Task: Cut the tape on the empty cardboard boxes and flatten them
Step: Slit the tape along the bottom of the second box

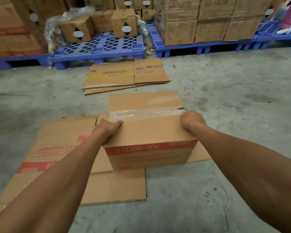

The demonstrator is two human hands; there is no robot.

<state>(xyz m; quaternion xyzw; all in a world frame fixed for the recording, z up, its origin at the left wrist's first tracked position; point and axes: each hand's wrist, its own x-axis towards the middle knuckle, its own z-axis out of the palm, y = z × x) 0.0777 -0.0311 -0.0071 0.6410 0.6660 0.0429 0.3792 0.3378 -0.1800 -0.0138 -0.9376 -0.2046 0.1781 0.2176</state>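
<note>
A brown cardboard box (pixel 149 132) with a red printed band stands upside down on the concrete floor. Clear tape (pixel 146 113) runs across the seam between its two top flaps. My left hand (pixel 107 127) grips the near flap at its left end, fingers curled over the seam edge. My right hand (pixel 192 121) grips the same flap at its right end. The box sits on a flattened box (pixel 57 148) with red lettering. No cutting tool is visible.
A stack of flattened boxes (pixel 124 76) lies on the floor further ahead. Blue plastic pallets (pixel 97 47) carry cardboard boxes (pixel 208 21) along the back. Grey concrete floor (pixel 242 98) stretches to the right.
</note>
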